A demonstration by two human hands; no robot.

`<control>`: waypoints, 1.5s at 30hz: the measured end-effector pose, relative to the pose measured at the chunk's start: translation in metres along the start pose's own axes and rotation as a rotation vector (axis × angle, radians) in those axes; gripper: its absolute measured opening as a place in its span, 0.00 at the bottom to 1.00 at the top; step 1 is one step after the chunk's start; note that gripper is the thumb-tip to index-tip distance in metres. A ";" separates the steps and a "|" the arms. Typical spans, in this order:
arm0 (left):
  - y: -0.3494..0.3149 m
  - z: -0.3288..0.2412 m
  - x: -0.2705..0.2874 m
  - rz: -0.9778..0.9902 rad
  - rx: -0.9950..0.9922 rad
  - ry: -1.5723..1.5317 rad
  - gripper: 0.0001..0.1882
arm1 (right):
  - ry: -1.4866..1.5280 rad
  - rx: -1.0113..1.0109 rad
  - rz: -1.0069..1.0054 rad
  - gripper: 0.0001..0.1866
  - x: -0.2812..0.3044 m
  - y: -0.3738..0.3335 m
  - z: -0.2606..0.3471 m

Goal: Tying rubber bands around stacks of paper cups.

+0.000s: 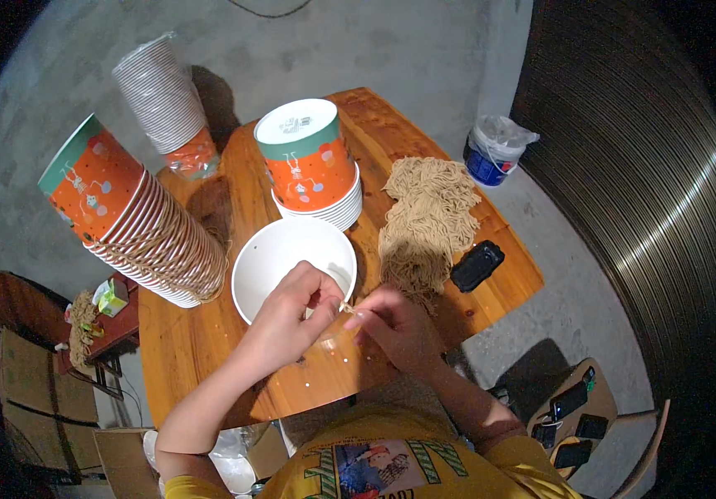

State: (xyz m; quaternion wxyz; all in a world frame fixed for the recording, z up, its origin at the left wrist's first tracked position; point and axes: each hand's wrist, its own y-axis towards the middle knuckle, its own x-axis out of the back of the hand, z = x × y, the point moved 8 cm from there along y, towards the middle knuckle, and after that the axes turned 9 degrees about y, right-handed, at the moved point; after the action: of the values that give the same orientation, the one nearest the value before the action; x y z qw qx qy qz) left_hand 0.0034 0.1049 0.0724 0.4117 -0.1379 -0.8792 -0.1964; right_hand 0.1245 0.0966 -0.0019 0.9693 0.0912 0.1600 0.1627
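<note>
My left hand [287, 316] and my right hand [401, 329] meet above the front of the wooden table, both with fingertips pinched together. Between them is a short piece of tan twine [346, 308], gripped from either side; its ends are hidden by the fingers. Just behind my left hand, a white paper tub [251, 270] shows its open inside. Beyond my right hand lies a bundle of tan twine [429, 212], with loose strands toward the front. Small white bits dot the wood below my hands.
Upside-down orange paper tubs [304, 170] stand behind the white one. A leaning tub stack [154, 224] with twine over it is at left. A plastic-wrapped stack [162, 104] is behind. A black tray [477, 266] sits right; a blue-and-white bucket [493, 154] stands on the floor.
</note>
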 end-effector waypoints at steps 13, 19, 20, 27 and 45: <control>0.002 -0.003 -0.006 0.000 -0.071 0.032 0.04 | 0.162 -0.049 -0.134 0.08 0.008 -0.002 -0.007; 0.002 -0.007 -0.007 0.018 -0.082 0.048 0.04 | 0.113 -0.261 -0.073 0.10 0.000 0.002 -0.006; 0.002 -0.007 -0.007 0.018 -0.082 0.048 0.04 | 0.080 -0.292 -0.055 0.09 -0.001 0.003 -0.008; 0.000 -0.015 -0.005 -0.057 -0.171 0.160 0.05 | 0.008 -0.273 -0.067 0.07 -0.002 0.001 -0.010; -0.003 -0.014 -0.005 -0.064 -0.194 0.310 0.04 | 0.336 -0.179 -0.023 0.05 -0.006 -0.022 -0.038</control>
State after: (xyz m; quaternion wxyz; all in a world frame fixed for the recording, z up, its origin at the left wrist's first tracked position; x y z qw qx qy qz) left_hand 0.0150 0.0955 0.0762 0.5207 -0.1173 -0.7859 -0.3122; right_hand 0.1125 0.0791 -0.0405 0.9350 -0.0255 0.3056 0.1780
